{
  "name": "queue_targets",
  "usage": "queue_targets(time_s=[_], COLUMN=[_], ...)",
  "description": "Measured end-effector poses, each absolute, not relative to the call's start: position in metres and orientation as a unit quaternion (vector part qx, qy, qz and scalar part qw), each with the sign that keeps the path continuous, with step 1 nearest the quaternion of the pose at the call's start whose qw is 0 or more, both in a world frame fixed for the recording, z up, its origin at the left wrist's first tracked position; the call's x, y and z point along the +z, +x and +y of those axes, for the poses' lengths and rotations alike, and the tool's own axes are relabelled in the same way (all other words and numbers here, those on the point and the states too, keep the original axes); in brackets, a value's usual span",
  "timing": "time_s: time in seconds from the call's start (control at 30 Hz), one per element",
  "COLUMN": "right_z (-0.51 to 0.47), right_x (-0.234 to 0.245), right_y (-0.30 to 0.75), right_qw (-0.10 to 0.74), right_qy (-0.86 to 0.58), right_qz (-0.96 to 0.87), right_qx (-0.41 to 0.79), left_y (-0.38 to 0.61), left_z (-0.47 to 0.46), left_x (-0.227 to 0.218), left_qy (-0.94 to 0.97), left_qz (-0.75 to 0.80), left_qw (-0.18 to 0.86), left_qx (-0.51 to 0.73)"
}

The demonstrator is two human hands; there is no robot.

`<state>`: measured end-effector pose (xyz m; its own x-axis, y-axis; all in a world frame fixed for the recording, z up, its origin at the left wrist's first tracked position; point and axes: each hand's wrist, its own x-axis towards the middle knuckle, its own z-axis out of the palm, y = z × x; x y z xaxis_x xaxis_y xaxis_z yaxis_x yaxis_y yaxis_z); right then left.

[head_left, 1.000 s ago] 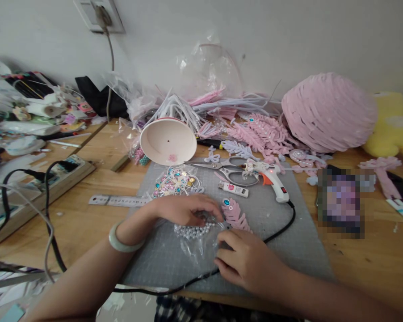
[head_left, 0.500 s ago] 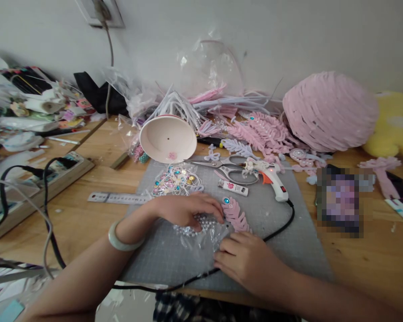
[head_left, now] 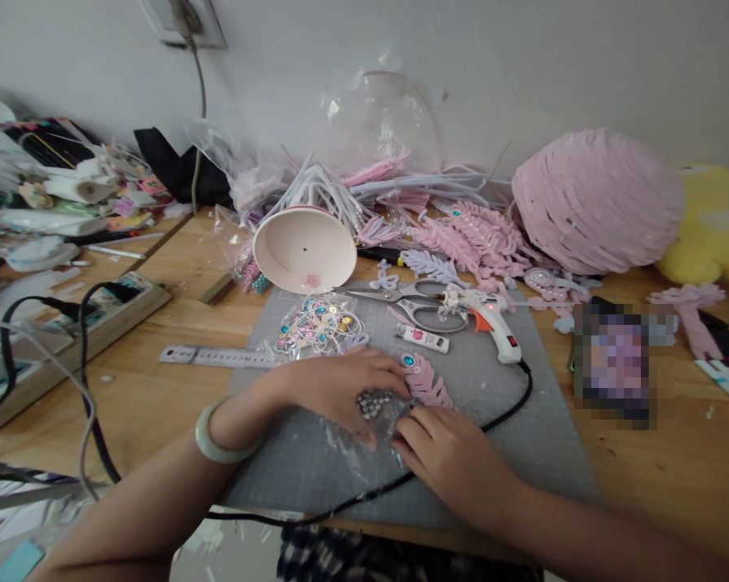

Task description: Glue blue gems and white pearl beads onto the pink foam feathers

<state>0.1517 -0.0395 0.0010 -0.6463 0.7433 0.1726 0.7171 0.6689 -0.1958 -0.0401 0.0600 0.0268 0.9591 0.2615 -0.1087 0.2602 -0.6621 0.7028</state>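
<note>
A clear plastic bag of silver beads (head_left: 377, 402) rests low on the grey cutting mat (head_left: 267, 477). Curved over it from the left, my left hand (head_left: 340, 392) holds the bag between thumb and fingers; most of the beads are hidden under the palm. My right hand (head_left: 446, 453) pinches the bag's right edge, its fingertips partly out of sight. Just beyond both hands lies a pink leaf-shaped chenille piece (head_left: 428, 384) with a blue gem at its tip. Behind my left hand is a heap of coloured gems and white cord (head_left: 319, 323).
A glue gun (head_left: 495, 323) with a black cord, scissors (head_left: 413, 307), a lighter (head_left: 422, 338) and a steel ruler (head_left: 212, 356) lie around. Behind stand a tipped white bowl (head_left: 304, 250) and a large pink wrapped ball (head_left: 598, 202). A power strip (head_left: 73, 347) is at left.
My left hand has closed in around the beads, its thumb moving down and right and gathering the bag. My right hand has shifted slightly upward at the bag's edge.
</note>
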Motion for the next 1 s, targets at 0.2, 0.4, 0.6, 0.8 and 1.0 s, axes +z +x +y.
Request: queue_targets(time_s=[0.2, 0.4, 0.6, 0.8, 1.0], right_z=[-0.036, -0.036, -0.036, -0.034, -0.033], right_x=[0.008, 0.011, 0.008, 0.009, 0.018], right_y=[0.162, 0.166, 0.167, 0.166, 0.170], right_qw=[0.143, 0.148, 0.133, 0.136, 0.238], right_qy=[-0.390, -0.296, -0.295, -0.310, -0.316], right_qz=[-0.903, -0.938, -0.940, -0.935, -0.914], right_qx=[0.111, 0.103, 0.106, 0.104, 0.087], left_y=[-0.026, -0.025, -0.026, -0.025, -0.026], left_z=[0.043, 0.049, 0.049, 0.052, 0.054], left_x=[0.022, 0.020, 0.016, 0.016, 0.017], left_qy=[0.941, 0.930, 0.894, 0.863, 0.822], left_qz=[0.176, 0.142, 0.200, 0.183, 0.216], left_qw=[0.288, 0.337, 0.398, 0.460, 0.504], left_qx=[0.007, 0.021, 0.038, 0.097, 0.154])
